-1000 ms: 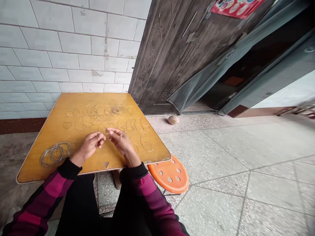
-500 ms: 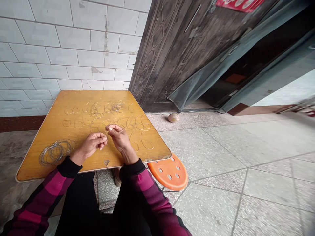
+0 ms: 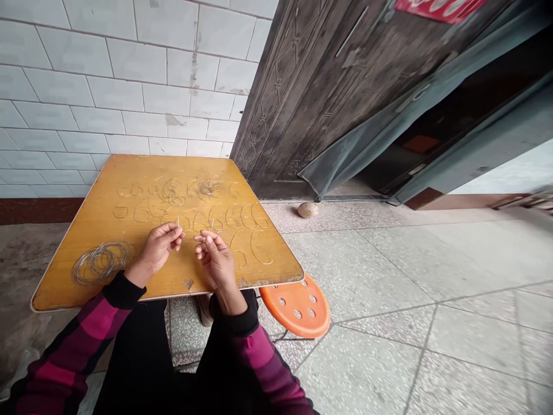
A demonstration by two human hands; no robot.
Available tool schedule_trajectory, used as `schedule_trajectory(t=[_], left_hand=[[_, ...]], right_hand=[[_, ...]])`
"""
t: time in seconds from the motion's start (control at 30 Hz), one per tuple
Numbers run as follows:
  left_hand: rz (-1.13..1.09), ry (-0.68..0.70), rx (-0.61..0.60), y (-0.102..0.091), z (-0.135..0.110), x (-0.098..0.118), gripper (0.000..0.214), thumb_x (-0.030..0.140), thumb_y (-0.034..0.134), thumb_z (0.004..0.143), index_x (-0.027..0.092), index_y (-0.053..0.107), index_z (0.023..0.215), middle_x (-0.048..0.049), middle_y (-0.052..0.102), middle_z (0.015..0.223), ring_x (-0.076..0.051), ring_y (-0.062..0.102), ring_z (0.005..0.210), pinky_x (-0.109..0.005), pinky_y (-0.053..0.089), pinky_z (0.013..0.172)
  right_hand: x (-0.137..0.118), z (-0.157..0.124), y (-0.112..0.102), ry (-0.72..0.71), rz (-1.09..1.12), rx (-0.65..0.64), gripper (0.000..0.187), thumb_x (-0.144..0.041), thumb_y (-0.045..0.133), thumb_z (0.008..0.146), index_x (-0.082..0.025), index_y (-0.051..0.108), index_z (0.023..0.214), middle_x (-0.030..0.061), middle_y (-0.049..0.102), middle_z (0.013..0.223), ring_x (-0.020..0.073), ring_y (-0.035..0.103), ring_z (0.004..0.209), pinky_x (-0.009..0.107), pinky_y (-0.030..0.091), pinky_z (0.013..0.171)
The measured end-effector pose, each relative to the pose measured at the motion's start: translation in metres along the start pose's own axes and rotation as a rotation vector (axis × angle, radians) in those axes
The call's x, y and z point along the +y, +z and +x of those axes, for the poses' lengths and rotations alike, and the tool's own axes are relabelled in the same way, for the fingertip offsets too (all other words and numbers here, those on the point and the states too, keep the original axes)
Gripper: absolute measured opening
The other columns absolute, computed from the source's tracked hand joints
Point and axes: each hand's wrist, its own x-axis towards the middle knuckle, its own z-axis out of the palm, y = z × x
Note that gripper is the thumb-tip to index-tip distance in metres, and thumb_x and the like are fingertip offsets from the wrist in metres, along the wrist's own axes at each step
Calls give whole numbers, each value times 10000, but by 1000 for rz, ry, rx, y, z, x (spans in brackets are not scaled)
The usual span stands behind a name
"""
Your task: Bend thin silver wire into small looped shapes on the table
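Note:
My left hand hovers over the yellow wooden table with its fingers pinched on a thin wire whose end sticks up. My right hand is just to its right, fingers curled together, also pinching the thin wire. Beyond the hands, several bent wire loops lie in rows on the tabletop. A coil of plain wire rests on the table to the left of my left wrist.
An orange plastic stool stands under the table's right corner. A white tiled wall is behind the table, a dark wooden door to its right. A small round ball lies on the stone floor by the doorway.
My hands have drawn slightly apart: the right hand dropped toward me, the left shifted up. The view tilted a little.

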Motion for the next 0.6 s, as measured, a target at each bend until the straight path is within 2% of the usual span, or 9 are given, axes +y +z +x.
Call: schedule_trajectory(t=[0.13, 0.23, 0.4, 0.6], left_hand=[[22, -1, -32, 1, -1, 1, 235, 301, 786, 660, 129, 639, 720, -20, 638, 692, -70, 503, 542, -190, 381, 492], [33, 4, -46, 3, -2, 3, 231, 303, 782, 665, 128, 642, 718, -36, 663, 730, -77, 518, 559, -196, 393, 501], [27, 49, 20, 5, -2, 4, 244, 298, 797, 630, 134, 638, 715, -32, 668, 718, -83, 532, 562, -200, 410, 503], [51, 117, 103, 5, 0, 2, 271, 323, 795, 632, 121, 664, 756, -43, 663, 718, -93, 546, 569, -210, 427, 497]], right_hand=[[-1, -1, 5, -64, -78, 29, 188, -335, 758, 724, -200, 649, 796, 16, 717, 811, 87, 623, 601, 187, 500, 530], [-6, 5, 6, -112, -140, 27, 183, -338, 729, 754, -204, 612, 796, 16, 718, 801, 97, 638, 603, 207, 515, 554], [-10, 10, 5, -231, -312, 10, 166, -320, 693, 786, -214, 631, 898, -3, 703, 752, 103, 635, 582, 237, 524, 571], [-16, 17, 9, -262, -604, -57, 270, -328, 623, 821, -236, 687, 1067, -13, 677, 742, 102, 602, 552, 252, 496, 556]])
